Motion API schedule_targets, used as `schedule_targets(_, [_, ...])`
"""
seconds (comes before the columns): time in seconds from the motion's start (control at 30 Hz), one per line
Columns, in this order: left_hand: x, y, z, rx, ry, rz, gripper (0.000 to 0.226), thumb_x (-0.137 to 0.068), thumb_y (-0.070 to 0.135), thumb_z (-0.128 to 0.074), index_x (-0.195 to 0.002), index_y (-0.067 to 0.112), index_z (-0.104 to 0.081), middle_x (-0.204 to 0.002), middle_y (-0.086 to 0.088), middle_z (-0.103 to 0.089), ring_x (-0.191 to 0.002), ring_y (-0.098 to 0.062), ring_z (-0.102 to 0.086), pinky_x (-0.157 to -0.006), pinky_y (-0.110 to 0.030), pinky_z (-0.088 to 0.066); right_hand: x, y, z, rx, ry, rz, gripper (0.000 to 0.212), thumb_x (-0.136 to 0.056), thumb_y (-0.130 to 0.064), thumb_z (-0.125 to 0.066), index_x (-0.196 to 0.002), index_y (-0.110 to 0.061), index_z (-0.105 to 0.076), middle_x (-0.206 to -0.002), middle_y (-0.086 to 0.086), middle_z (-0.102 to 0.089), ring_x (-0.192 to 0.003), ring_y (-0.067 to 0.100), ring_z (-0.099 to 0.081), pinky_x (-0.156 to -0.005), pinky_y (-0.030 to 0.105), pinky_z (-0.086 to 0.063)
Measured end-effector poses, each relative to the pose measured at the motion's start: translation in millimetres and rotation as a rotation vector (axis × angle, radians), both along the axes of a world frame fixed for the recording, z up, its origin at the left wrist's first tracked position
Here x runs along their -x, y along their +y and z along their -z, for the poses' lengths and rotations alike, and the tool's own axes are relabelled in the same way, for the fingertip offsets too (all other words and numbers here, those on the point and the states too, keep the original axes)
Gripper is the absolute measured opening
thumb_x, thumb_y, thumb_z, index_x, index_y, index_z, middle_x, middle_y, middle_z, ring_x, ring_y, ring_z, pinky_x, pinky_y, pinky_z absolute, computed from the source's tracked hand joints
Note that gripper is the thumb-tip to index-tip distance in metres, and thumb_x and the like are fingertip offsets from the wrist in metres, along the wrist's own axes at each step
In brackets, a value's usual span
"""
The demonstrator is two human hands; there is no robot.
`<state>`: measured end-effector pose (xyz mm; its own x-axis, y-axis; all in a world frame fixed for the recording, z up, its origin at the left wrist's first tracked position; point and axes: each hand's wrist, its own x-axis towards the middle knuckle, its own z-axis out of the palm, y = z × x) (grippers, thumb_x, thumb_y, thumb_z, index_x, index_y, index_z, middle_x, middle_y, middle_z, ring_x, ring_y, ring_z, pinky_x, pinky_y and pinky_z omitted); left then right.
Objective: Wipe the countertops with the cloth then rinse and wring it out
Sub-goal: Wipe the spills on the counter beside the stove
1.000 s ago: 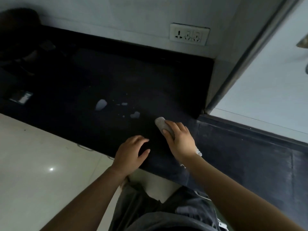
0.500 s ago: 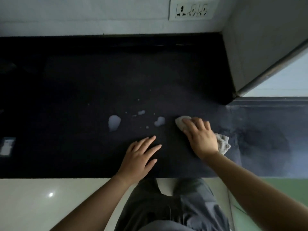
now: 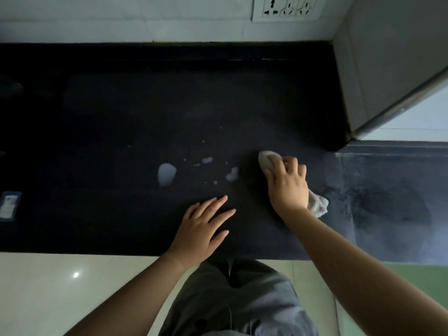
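The person stands at a dark desk [image 3: 121, 112] and looks straight down on it. The right hand [image 3: 287, 187] presses a pale cloth [image 3: 266, 159] flat against the surface, palm down, fingers spread over the fabric rather than closed around it; one bunched end of the cloth pokes out past the fingertips, and a frayed corner shows behind the wrist on the right. The left hand [image 3: 201, 229] lies flat on the desk near its front edge, fingers splayed and holding nothing, well apart from the cloth. Between the two hands and a little farther back, several pale wet patches [image 3: 166, 174] sit on the dark surface: one larger blot to the left, smaller spots and droplets nearer the cloth. To the right of the right hand the desk looks greyer and smeared. A small flat packet [image 3: 9, 204] lies at the far left edge of the view. A white wall socket [image 3: 287, 7] is set in the tiled wall behind the desk. Below the desk edge, the person's grey trousers [image 3: 237, 299] and a light floor [image 3: 60, 287] are visible.
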<state>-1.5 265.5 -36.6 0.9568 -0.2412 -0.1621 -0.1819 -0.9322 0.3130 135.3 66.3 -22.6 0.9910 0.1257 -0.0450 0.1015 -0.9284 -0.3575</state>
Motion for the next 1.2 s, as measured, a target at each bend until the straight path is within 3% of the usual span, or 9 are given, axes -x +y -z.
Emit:
schedule_targets(0.1, [2,-5,0,-0.011,0.013,-0.031,0.046,-0.091,0.043,-0.043,-0.137,0.037,-0.039,-0.153,0.007,-0.03,-0.139,-0.014,-0.027,-0.111,-0.041,-0.025,-21,26,-2,0.008,0.038,-0.002,0.043,-0.096,-0.035,-0.042,-0.134,-0.018,-0.041,-0.13,0.016,-0.042,-0.109,0.038,-0.039,-0.077,0.047,-0.047])
schedule_targets(0.2, [5,-9,1,-0.014,0.022,-0.056,0.047,-0.091,0.04,-0.041,-0.137,0.036,-0.037,-0.154,0.006,-0.028,-0.141,-0.013,-0.023,-0.111,-0.042,-0.023,-6,31,-2,-0.03,0.021,-0.253,0.046,-0.093,-0.036,-0.045,-0.136,-0.019,-0.041,-0.13,0.014,-0.044,-0.107,0.037,-0.042,-0.077,0.045,-0.05])
schedule_targets(0.33, [4,-9,-2,-0.011,0.031,-0.066,0.047,-0.091,0.04,-0.04,-0.138,0.037,-0.036,-0.154,0.008,-0.027,-0.141,-0.012,-0.021,-0.112,-0.043,-0.025,11,-3,1,-0.03,0.046,-0.489,0.053,-0.093,-0.041,-0.044,-0.143,-0.034,-0.026,-0.142,0.003,-0.037,-0.121,0.03,-0.036,-0.097,0.045,-0.04])
schedule_targets(0.43, [3,-8,-5,-0.01,0.032,-0.047,0.046,-0.091,0.041,-0.041,-0.137,0.037,-0.037,-0.154,0.008,-0.028,-0.14,-0.012,-0.024,-0.111,-0.042,-0.025,8,-15,4,-0.007,-0.003,-0.556,0.051,-0.092,-0.044,-0.042,-0.141,-0.037,-0.029,-0.14,0.003,-0.042,-0.121,0.03,-0.04,-0.093,0.047,-0.044])
schedule_targets(0.63, [-3,-4,-11,0.044,0.043,-0.03,0.045,-0.092,0.04,-0.041,-0.136,0.034,-0.04,-0.153,0.008,-0.03,-0.139,-0.012,-0.027,-0.112,-0.037,-0.024,-14,30,1,-0.064,0.038,-0.181,0.047,-0.093,-0.043,-0.046,-0.135,-0.023,-0.042,-0.128,0.011,-0.045,-0.108,0.034,-0.041,-0.071,0.043,-0.05])
schedule_targets(0.77, [-15,26,-25,0.123,-0.009,-0.1,0.042,-0.092,0.037,-0.043,-0.133,0.031,-0.046,-0.145,0.006,-0.041,-0.134,-0.013,-0.035,-0.108,-0.03,-0.026,16,37,1,-0.078,0.028,-0.254,0.048,-0.09,-0.047,-0.049,-0.13,-0.02,-0.047,-0.114,0.012,-0.05,-0.101,0.033,-0.048,-0.067,0.041,-0.051])
schedule_targets(0.87, [-30,64,-31,0.123,-0.105,-0.183,0.039,-0.091,0.034,-0.044,-0.127,0.024,-0.053,-0.136,0.001,-0.051,-0.126,-0.016,-0.045,-0.1,-0.032,-0.035,21,36,5,-0.066,-0.031,-0.084,0.043,-0.089,-0.043,-0.052,-0.123,-0.015,-0.053,-0.109,0.017,-0.051,-0.098,0.038,-0.047,-0.075,0.045,-0.048])
schedule_targets(1.03, [-48,134,-29,0.065,-0.159,-0.226,0.042,-0.088,0.035,-0.045,-0.124,0.018,-0.056,-0.132,-0.004,-0.054,-0.121,-0.022,-0.05,-0.096,-0.04,-0.043,6,91,8,-0.047,-0.063,0.061,0.037,-0.091,-0.035,-0.051,-0.119,-0.011,-0.054,-0.133,0.014,-0.045,-0.123,0.037,-0.036,-0.102,0.05,-0.032])
schedule_targets(1.2, [-73,197,-18,-0.039,-0.097,-0.205,0.05,-0.088,0.043,-0.037,-0.131,0.02,-0.049,-0.141,-0.008,-0.046,-0.13,-0.028,-0.041,-0.101,-0.05,-0.039,43,119,4,-0.066,-0.065,-0.01,0.044,-0.09,-0.041,-0.045,-0.125,-0.017,-0.053,-0.126,0.013,-0.052,-0.11,0.035,-0.046,-0.089,0.045,-0.044])
